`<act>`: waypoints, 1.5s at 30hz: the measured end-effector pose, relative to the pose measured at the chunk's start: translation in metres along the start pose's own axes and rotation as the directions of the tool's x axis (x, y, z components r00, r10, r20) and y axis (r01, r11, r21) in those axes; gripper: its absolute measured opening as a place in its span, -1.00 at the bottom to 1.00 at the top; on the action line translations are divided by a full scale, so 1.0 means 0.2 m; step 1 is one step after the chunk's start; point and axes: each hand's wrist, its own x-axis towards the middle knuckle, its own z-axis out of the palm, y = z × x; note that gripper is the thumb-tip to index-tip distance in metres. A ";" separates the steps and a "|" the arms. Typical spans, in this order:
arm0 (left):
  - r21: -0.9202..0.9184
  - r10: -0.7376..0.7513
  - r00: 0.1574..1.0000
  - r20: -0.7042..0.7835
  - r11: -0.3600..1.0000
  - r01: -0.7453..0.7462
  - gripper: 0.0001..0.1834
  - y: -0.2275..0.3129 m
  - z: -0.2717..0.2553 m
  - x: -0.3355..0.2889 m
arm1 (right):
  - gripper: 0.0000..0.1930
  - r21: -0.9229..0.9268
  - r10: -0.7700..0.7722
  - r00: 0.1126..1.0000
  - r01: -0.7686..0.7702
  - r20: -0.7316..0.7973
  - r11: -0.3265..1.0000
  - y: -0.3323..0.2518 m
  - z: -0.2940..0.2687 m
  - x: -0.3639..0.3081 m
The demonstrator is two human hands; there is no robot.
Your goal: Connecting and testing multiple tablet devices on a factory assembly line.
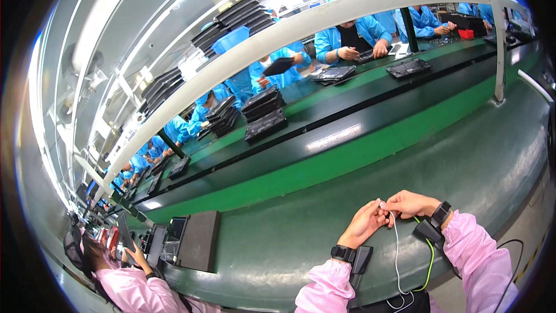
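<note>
pinching the tip of a white cable, the left hand and right hand meet over the counter, at about four o'clock from the middle of the view. the fingers of both hands look closed together on that small white end, though the exact grip of each is partly hidden.

from there the white cable drops toward six o'clock, hanging slack over the counter's near edge and looping by the person's lap. a green cord runs beside it, at five o'clock from the fingers.

how far along: the tip is up in the fingers and seems to be getting close handling. it is not seen joined to anything, the length below is loose, without a visible tie, and the far end is lost near the lap, so the handling looks unfinished.

at nine o'clock from the hands a dark block rests on the counter, and at eight a co-worker in pink holds a dark panel. at twelve, across the counter, a black casing lies on the belt.
</note>
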 end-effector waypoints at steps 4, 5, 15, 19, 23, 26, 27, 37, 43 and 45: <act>-0.005 -0.008 0.999 -0.033 1.000 0.007 -0.77 0.00 0.00 0.00 | -0.58 0.010 -0.006 1.000 0.006 -0.012 1.000 -0.01 0.01 -0.01; -0.004 -0.011 0.999 -0.039 1.000 0.011 -0.77 0.00 0.00 0.00 | -0.58 0.005 0.001 1.000 0.000 -0.014 1.000 -0.01 0.01 -0.01; -0.014 -0.002 1.000 -0.031 1.000 0.002 -0.77 0.00 -0.01 0.00 | -0.60 0.017 -0.019 1.000 0.019 0.008 1.000 0.01 0.00 0.01; -0.007 0.010 1.000 -0.024 1.000 -0.011 -0.77 -0.01 -0.01 0.01 | -0.59 0.024 -0.023 1.000 0.023 0.000 0.999 0.01 -0.01 0.01; -0.014 0.016 0.999 -0.037 1.000 -0.016 -0.77 -0.01 -0.02 0.01 | -0.59 0.027 -0.017 1.000 0.017 0.008 0.999 0.00 0.00 0.01; -0.006 0.010 0.999 -0.040 1.000 -0.010 -0.77 -0.02 -0.03 0.01 | -0.59 0.016 -0.009 1.000 0.009 0.000 1.000 0.00 0.00 0.00; -0.004 0.002 0.998 -0.055 1.000 -0.002 -0.77 -0.02 -0.03 0.01 | -0.59 0.015 -0.017 1.000 0.017 0.003 1.000 0.00 0.00 0.00; 0.004 0.007 0.999 -0.049 1.000 -0.007 -0.76 -0.01 -0.02 0.01 | -0.59 -0.003 -0.007 1.000 0.007 -0.019 1.000 -0.01 0.01 0.00; 0.006 0.008 0.999 -0.047 1.000 -0.007 -0.77 -0.01 -0.01 0.00 | -0.58 0.004 -0.016 1.000 0.016 -0.012 1.000 0.00 0.01 0.00; -0.008 0.008 1.000 -0.026 1.000 -0.008 -0.77 -0.01 -0.02 0.00 | -0.59 -0.008 -0.009 1.000 0.009 -0.014 1.000 0.00 0.01 0.00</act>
